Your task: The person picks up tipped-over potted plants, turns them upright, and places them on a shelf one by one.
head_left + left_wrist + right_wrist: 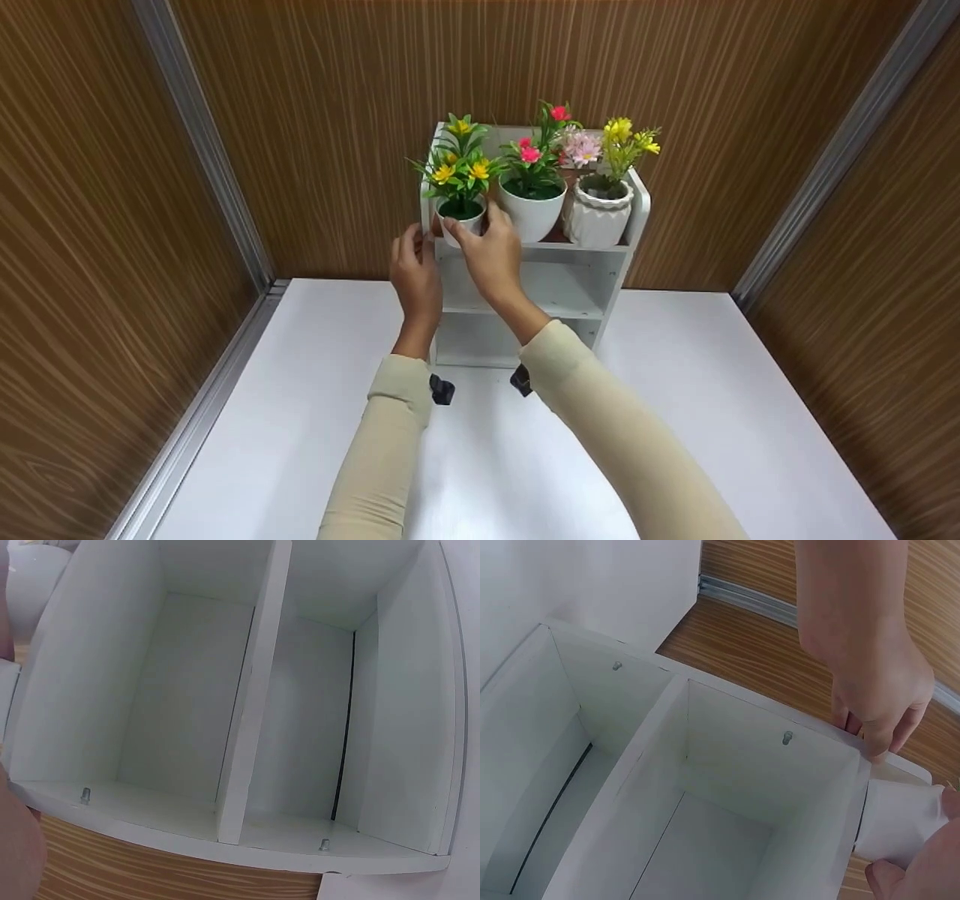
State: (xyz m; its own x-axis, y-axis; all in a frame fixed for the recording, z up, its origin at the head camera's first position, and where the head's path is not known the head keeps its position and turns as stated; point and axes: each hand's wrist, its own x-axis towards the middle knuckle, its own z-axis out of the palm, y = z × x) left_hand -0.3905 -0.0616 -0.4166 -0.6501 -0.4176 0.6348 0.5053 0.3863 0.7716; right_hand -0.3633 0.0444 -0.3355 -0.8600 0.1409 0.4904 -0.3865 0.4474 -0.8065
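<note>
On the top tier of a white shelf unit (559,285), my right hand (496,256) grips a small white pot of artificial yellow flowers (459,174), thumb at its front and fingers along its right side. The pot stands at the tier's left end. My left hand (417,279) is at the unit's left side; in the right wrist view its thumb and fingers pinch the side panel's edge beside the white pot (900,817). Part of the left hand (19,851) shows at the edge of the left wrist view.
Beside the gripped pot stand a white pot with red flowers (532,214) and a ribbed white pot (600,221) with pink and yellow flowers. Below are two open compartments with small metal pegs (85,796). The unit stands on a white table (690,360) before wood-grain walls (337,150).
</note>
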